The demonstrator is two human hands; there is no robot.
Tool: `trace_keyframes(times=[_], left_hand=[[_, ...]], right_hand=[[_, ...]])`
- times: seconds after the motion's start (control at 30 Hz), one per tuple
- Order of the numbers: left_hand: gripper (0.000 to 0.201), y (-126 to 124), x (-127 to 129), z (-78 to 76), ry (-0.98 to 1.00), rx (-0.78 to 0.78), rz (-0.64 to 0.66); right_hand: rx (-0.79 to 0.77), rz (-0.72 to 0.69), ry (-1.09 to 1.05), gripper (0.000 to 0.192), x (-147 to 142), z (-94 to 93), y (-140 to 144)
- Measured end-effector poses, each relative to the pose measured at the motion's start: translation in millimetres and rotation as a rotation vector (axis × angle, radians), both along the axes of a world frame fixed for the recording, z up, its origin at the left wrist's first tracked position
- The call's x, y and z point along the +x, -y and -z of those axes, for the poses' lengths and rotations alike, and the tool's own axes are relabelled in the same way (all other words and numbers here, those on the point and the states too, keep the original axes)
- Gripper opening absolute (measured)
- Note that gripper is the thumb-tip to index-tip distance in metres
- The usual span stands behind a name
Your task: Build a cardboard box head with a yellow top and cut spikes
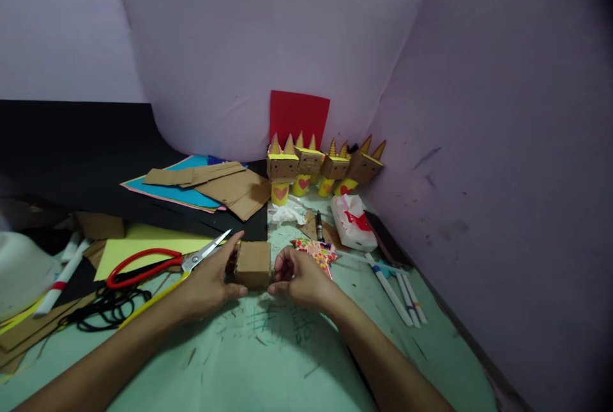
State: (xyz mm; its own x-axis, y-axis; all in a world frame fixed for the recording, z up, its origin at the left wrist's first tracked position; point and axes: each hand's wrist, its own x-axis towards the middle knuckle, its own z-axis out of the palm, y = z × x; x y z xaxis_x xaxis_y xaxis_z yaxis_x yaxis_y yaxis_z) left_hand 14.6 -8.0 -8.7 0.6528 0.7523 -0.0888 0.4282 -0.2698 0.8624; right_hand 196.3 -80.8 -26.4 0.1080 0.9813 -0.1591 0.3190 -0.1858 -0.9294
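Note:
A small plain cardboard box sits between my hands over the green table. My left hand grips its left side, with the thumb low at the front corner and the index finger raised behind. At the right side, my right hand has its fingers curled in and its thumb against the lower right corner. The box's underside and far face are hidden. Scissors with one red and one yellow handle lie beside my left hand, partly under the forearm. Close behind my right hand is a floral-patterned piece.
Several cardboard figures with horns and yellow bases stand at the back, before a red sheet. A tissue pack and white markers lie right. Black cord, yellow paper and cardboard pieces lie left.

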Motion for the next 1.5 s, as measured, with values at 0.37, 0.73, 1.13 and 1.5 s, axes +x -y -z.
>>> trace_keyframes(times=[0.37,0.73,1.13,1.5], left_hand=[[0.072,-5,-1,3.7,-0.043,0.154,0.029],[0.057,-9,0,3.1,0.002,0.154,0.076],[0.094,-4,-5,7.0,-0.103,0.159,0.021],[0.066,-14,-18,-6.3,0.191,-0.400,0.082]], right_hand=[[0.090,-0.041,0.204,0.029,-6,-2.9,5],[0.145,-0.077,0.376,0.021,-6,-4.4,7],[-0.079,-0.034,0.476,0.028,6,-25.4,17],[-0.010,-0.031,0.019,0.037,6,-15.6,10]])
